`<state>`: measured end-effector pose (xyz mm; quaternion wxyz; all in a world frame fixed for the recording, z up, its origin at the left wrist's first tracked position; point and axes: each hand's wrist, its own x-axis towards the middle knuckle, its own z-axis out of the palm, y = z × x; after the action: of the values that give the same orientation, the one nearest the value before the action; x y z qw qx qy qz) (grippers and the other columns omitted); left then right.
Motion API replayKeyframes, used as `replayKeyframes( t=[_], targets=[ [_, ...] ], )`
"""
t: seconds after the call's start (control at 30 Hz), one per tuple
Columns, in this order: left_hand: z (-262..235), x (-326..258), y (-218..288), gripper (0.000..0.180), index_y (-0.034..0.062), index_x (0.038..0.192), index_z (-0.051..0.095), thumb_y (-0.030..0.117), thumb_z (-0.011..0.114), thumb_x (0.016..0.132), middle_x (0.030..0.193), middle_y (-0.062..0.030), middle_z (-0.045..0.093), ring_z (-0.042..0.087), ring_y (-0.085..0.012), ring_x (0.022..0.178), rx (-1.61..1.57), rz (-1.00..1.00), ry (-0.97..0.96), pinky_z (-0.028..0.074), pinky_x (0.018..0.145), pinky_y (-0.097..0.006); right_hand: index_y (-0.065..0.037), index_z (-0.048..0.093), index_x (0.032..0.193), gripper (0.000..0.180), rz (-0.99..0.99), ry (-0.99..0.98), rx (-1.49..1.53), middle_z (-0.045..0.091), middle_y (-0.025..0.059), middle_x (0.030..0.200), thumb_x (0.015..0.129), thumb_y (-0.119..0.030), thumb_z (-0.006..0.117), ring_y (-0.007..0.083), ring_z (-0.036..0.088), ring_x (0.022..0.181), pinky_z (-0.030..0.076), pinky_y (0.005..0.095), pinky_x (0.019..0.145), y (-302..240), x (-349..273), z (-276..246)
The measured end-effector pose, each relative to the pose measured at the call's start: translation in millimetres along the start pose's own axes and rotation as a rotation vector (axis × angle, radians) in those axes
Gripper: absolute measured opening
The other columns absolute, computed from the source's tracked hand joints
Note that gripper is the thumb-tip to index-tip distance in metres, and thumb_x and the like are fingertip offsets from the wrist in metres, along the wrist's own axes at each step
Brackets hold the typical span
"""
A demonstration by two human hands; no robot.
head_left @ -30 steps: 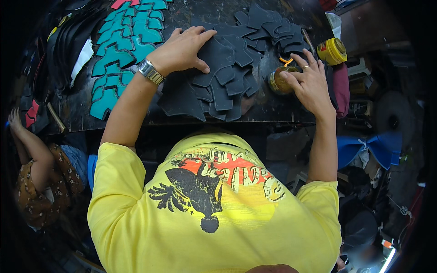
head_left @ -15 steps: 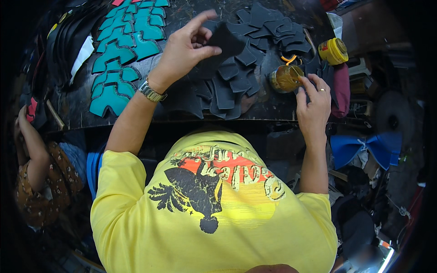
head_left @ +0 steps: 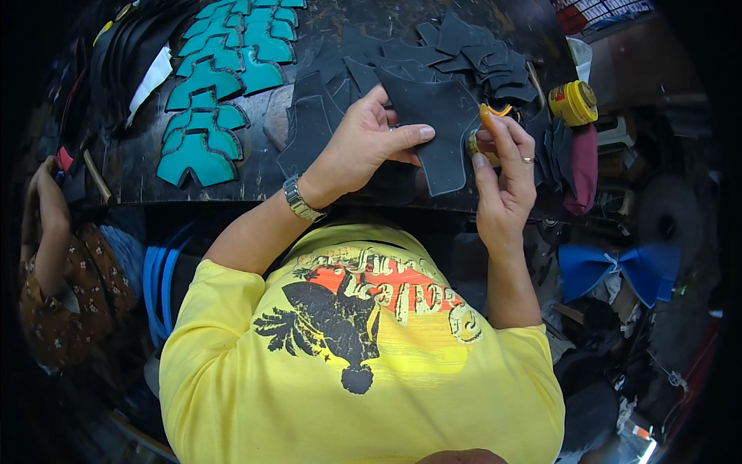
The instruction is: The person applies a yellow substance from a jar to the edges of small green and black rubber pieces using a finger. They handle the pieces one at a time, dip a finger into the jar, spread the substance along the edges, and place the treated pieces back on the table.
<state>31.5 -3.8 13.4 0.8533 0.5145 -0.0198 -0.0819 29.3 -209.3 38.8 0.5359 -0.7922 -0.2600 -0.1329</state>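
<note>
My left hand (head_left: 367,143) grips a flat black cut piece (head_left: 433,97) by its left edge, thumb on top, and holds it up over the table. The piece has curved edges and looks like leather or a similar sheet. Close to its right edge is my right hand (head_left: 506,174), thumb and index finger bent toward each other. The index fingertip looks amber; whatever those fingers hold is too small to make out. A glass jar (head_left: 473,144) is mostly hidden behind the right hand and the piece. Several similar black pieces (head_left: 495,66) lie heaped beyond.
Rows of overlapping teal pieces with dark edges (head_left: 197,158) cover the table's left part. Orange handles (head_left: 501,111) show beyond my right hand. A yellow tub (head_left: 573,104) and maroon cloth (head_left: 581,174) lie at the right edge. Another person's arm (head_left: 52,224) is at far left.
My left hand has come down and right with the black piece, now facing up flat. My right hand has left the jar's mouth and moved left to the piece's edge.
</note>
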Motion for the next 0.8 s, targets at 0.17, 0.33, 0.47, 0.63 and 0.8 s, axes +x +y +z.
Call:
replayKeyframes(
  t=[0.17,0.33,0.47,0.63,0.8],
  targets=[
    [2,-2,-5,0.039,0.0020,0.121,0.049,0.005,0.071,0.090,0.110,-0.0113,0.067,0.070,-0.0173,0.094,-0.114,-0.013,0.000,0.062,0.070,-0.028,-0.004,0.057,0.137,0.053,0.030,0.004,-0.044,0.052,0.0120,0.130,0.086,0.011,0.057,0.0240,0.052,0.120,0.041,0.0323,0.102,12,-2,8],
    [4,0,-8,0.038,0.0015,0.121,0.049,0.005,0.071,0.090,0.111,-0.0115,0.066,0.070,-0.0175,0.095,-0.164,-0.010,0.007,0.063,0.073,-0.029,-0.005,0.058,0.137,0.053,0.021,-0.001,-0.006,0.051,0.0123,0.130,0.087,0.011,0.058,0.0239,0.054,0.118,0.043,0.0314,0.100,14,-4,11],
    [2,2,-6,0.037,0.0012,0.120,0.049,0.005,0.071,0.090,0.111,-0.0109,0.066,0.070,-0.0177,0.095,-0.141,-0.007,0.008,0.063,0.075,-0.030,-0.005,0.063,0.131,0.048,-0.060,-0.039,-0.057,0.053,0.0122,0.128,0.086,0.012,0.059,0.0224,0.058,0.112,0.047,0.0306,0.096,15,-2,9],
    [-1,3,-4,0.036,0.0001,0.120,0.049,0.004,0.069,0.091,0.110,-0.0114,0.066,0.070,-0.0182,0.095,-0.155,-0.002,0.016,0.063,0.072,-0.029,-0.002,0.069,0.120,0.037,-0.036,-0.094,0.067,0.059,0.0117,0.123,0.087,0.013,0.059,0.0204,0.059,0.113,0.047,0.0281,0.095,15,-6,4],
    [-3,5,-2,0.035,0.0006,0.120,0.048,0.003,0.068,0.092,0.111,-0.0112,0.066,0.071,-0.0184,0.094,-0.184,-0.030,0.014,0.063,0.069,-0.028,-0.007,0.073,0.114,0.043,-0.152,-0.069,0.046,0.060,0.0112,0.115,0.078,0.015,0.067,0.0224,0.063,0.099,0.051,0.0307,0.085,18,-14,2]
  ],
)
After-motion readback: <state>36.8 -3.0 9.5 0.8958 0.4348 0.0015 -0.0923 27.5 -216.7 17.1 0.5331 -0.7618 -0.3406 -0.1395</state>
